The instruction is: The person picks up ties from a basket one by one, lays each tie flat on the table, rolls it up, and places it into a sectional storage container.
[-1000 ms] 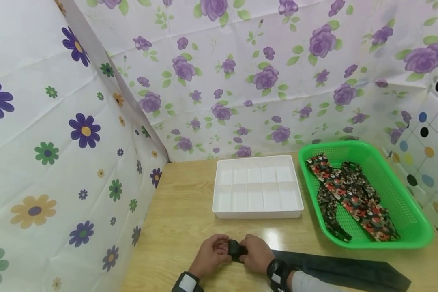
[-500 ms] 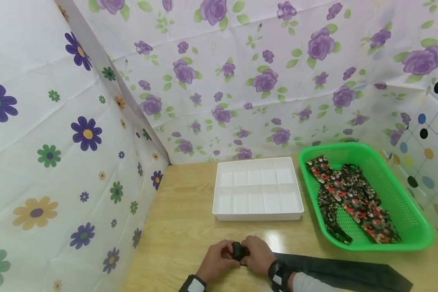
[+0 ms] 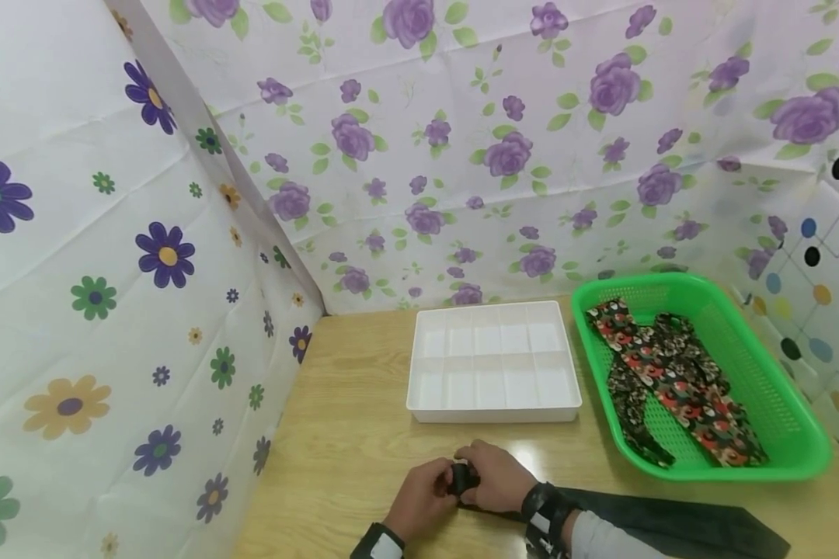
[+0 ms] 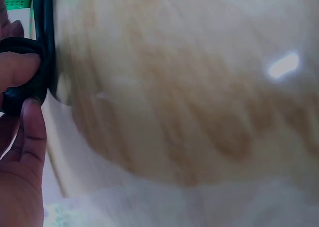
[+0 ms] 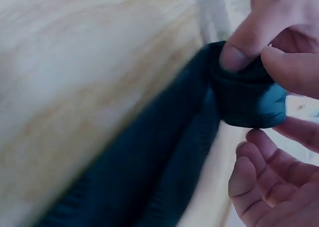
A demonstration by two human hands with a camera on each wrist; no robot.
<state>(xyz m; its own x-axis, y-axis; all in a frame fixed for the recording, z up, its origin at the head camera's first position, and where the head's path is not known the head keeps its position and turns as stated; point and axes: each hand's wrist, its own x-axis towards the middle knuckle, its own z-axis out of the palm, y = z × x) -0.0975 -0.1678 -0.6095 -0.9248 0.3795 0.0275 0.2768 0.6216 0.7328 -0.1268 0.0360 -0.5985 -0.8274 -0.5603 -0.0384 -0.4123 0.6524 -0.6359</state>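
A dark necktie (image 3: pixel 671 522) lies along the front of the table, its pointed wide end to the right. At its left end the tie is wound into a small roll (image 5: pixel 249 102), which stands on edge between both hands. My left hand (image 3: pixel 422 498) pinches the roll from the left, and my right hand (image 3: pixel 501 481) grips it from the right with fingers over the top. In the right wrist view a thumb presses on the coil while the unrolled length runs to the lower left. The left wrist view shows only part of the roll (image 4: pixel 22 95).
Behind the hands stands a white divided tray (image 3: pixel 495 415) with several compartments. To its right a green basket (image 3: pixel 776 458) holds patterned ties (image 3: pixel 671 380). Wood-look table (image 3: pixel 349 404) extends left of the tray. Floral sheets (image 3: pixel 419 178) hang at the back and sides.
Both hands have shifted slightly right with the roll, winding along the tie. The right hand now reaches further over the roll's top. The tie's wide end, tray and basket stay put.
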